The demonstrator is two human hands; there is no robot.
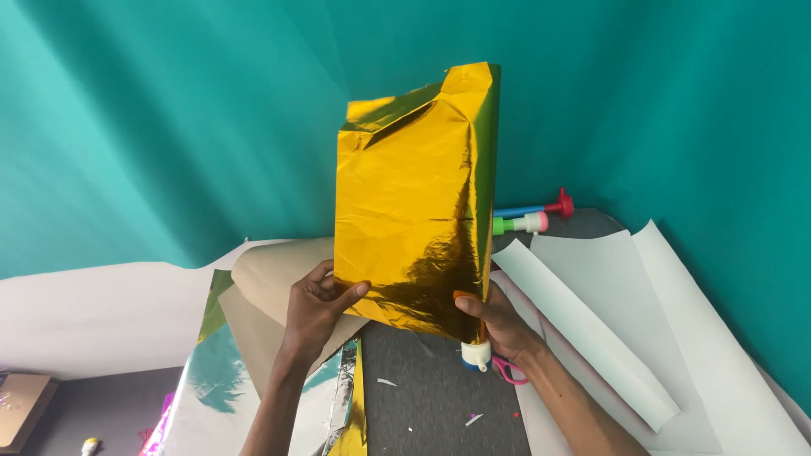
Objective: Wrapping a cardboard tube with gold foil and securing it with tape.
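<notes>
Against a teal backdrop [152, 127], left hand [319, 304] and right hand [498, 325] hold gold foil bag [410, 203] upright.

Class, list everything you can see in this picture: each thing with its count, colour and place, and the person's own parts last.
Foil bag: one, gold, held upright at centre.
Backdrop: one, teal, behind.
Brown paper: one sheet, tan, behind the left hand.
Pale paper sheets: several, pale green-white, right.
Foil sheets: several, silver and gold, lower left.
Tubes: two, blue-red and green-pink, behind the bag.
Glue bottle: one, white cap, under the right hand.
Scissors handle: one, pink, beside the bottle.
Left hand: grips the bag's lower left corner.
Right hand: grips its lower right edge.
</notes>
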